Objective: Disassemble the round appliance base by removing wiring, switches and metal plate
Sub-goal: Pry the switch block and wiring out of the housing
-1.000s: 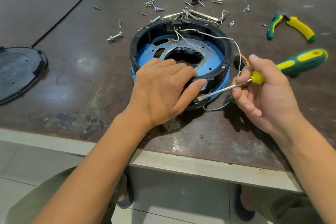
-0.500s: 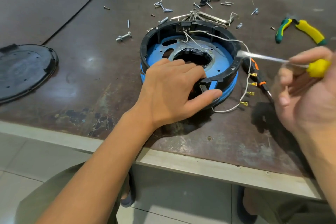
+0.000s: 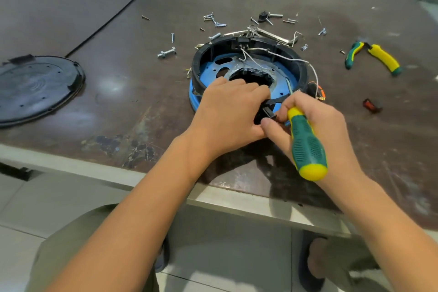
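The round appliance base (image 3: pixel 203 59), a black ring over a blue shell, lies on the brown table. Inside it sits a blue metal plate (image 3: pixel 213 70) with a jagged middle hole. White wires (image 3: pixel 279 55) run from a black terminal block (image 3: pixel 240 42) at the far rim and over the right rim. My left hand (image 3: pixel 227 116) grips the near rim. My right hand (image 3: pixel 312 123) holds a green and yellow screwdriver (image 3: pixel 307 144), handle toward me, its shaft reaching into the base. Its thumb and fingers pinch a small black switch (image 3: pixel 267 111) at the near rim.
A black round cover (image 3: pixel 35 87) lies at the left. Several loose screws and bolts (image 3: pixel 166 52) and metal strips (image 3: pixel 272 34) lie behind the base. Green and yellow pliers (image 3: pixel 374 57) rest at the right. A small red switch (image 3: pixel 371 105) lies right of the base.
My right hand has swung the screwdriver from pointing left over the base to pointing into it, and has come in to the near rim. A red switch now lies at the right.
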`<state>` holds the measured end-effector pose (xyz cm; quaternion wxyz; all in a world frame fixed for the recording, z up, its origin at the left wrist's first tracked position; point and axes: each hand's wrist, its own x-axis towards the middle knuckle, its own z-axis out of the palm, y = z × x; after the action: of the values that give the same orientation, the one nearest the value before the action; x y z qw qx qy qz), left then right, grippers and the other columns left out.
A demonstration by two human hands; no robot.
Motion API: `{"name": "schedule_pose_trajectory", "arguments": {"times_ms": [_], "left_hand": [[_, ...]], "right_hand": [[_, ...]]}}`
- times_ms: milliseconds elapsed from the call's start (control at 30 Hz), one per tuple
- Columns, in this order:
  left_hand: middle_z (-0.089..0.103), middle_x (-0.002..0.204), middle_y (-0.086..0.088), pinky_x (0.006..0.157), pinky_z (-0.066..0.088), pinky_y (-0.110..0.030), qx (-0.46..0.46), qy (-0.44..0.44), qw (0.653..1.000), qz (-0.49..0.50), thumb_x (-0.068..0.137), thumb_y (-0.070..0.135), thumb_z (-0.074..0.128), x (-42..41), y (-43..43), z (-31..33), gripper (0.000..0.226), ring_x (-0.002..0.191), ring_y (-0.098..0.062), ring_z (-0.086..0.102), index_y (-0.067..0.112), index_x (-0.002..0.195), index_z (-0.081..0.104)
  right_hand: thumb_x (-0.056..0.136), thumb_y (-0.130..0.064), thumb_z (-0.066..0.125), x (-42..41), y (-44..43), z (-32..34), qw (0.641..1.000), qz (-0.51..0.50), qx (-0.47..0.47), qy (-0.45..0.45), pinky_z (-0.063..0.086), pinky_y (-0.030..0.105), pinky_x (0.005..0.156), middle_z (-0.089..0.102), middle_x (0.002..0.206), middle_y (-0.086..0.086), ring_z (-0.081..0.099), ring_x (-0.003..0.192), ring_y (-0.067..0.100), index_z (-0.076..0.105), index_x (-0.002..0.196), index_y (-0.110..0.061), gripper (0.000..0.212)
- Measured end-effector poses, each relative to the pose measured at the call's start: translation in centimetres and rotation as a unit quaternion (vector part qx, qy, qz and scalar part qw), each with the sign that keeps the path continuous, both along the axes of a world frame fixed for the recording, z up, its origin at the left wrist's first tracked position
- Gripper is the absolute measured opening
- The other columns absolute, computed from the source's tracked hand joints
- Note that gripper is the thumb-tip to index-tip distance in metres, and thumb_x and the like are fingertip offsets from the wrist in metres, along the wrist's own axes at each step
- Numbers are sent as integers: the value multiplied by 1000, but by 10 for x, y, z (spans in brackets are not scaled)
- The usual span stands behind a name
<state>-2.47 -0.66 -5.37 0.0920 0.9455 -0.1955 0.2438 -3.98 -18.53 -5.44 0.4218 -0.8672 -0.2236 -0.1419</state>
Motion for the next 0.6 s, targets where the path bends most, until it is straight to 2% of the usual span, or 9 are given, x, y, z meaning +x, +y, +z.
{"name": "schedule_pose_trajectory", "arguments": {"times_ms": [133,200,300,367,400,467,533,600], "left_hand": [[58,79,9,70,37,-35,11,16,1000,-15,77,66,43,-3,3,4,44,75,-15,52,26,91,57],[61,88,11,73,38,-34,-2,26,999,-36,76,68,44,-2,8,3,51,82,-14,55,27,102,59],[62,109,12,96,36,-37,-24,39,997,-67,75,75,54,-2,16,3,70,102,-13,59,27,124,57],[60,116,12,116,22,-49,-23,44,997,-55,74,84,50,-4,23,4,78,112,-12,55,28,128,55],[60,116,13,120,14,-54,-30,50,997,-45,76,84,47,-5,27,4,76,114,-11,54,29,127,56],[60,111,14,122,12,-55,-51,53,997,-38,84,74,50,-6,33,3,58,112,-10,54,30,121,59],[62,109,14,119,22,-47,-66,50,996,-43,88,64,55,-6,33,0,46,107,-9,56,29,118,60],[63,107,14,111,31,-39,-85,48,994,-51,88,61,58,-4,34,-1,44,102,-8,57,27,116,61]], "right_hand": [[83,-39,79,-3,7,4,998,-39,-43,7,51,43,58,59,67,-3,56,62,21,52,84,-26,30],[82,-29,79,-9,13,4,999,-37,-29,2,51,44,56,57,65,-2,54,60,26,52,82,-25,27],[81,-21,75,-14,13,7,999,-25,14,-25,46,36,53,54,63,-1,52,55,21,52,78,-22,23],[82,-18,73,-8,1,10,998,-27,33,-49,42,19,53,56,65,-4,52,56,10,54,78,-22,20],[82,-19,72,-2,-8,11,997,-39,32,-61,41,16,54,58,66,-5,52,57,9,54,79,-23,19],[83,-24,71,14,-31,12,994,-79,32,-72,46,21,57,61,70,-6,55,58,14,55,80,-23,16],[85,-34,70,30,-62,10,988,-132,41,-65,55,39,58,61,72,-6,61,57,23,56,83,-29,15],[87,-52,70,38,-91,10,985,-161,47,-31,55,50,58,61,75,-7,63,57,18,57,89,-39,18]]}}
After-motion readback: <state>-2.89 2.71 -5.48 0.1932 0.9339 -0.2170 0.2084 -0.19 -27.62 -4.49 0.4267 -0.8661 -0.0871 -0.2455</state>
